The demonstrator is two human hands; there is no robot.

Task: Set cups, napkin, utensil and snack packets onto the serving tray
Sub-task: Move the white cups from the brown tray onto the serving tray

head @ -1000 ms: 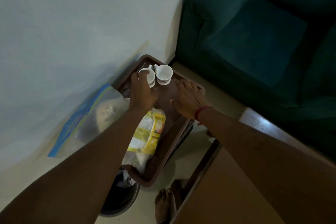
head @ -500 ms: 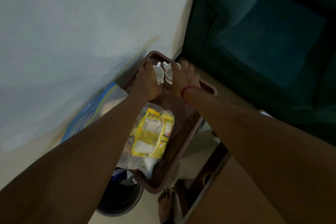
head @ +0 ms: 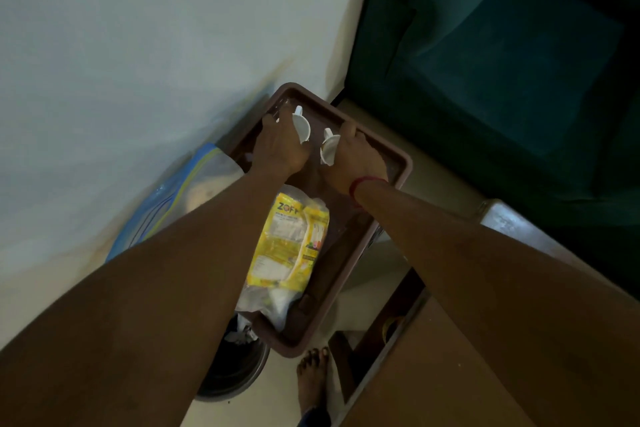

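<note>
1. Presently, left hand (head: 282, 144) grips one white cup (head: 301, 126) and right hand (head: 353, 158) grips the other cup (head: 329, 149), both tilted over the tray's (head: 403, 163) far end.
2. Risk: the cups could knock together and chip.
3. Risk: the tray appears to overhang a bin (head: 235, 367); added weight may tip it, shedding the yellow snack packet (head: 291, 246).

Yellow snack packet (head: 291, 239) on tray: "ZOFF" legible at top; smaller print unreadable.

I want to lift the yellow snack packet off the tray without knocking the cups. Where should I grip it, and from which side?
Probably by the near, clear-plastic end of the yellow snack packet, coming from the tray's near end. The packet lies flat and lengthwise, its far end toward the two white cups held by the left hand and right hand; the near end is free.
</note>
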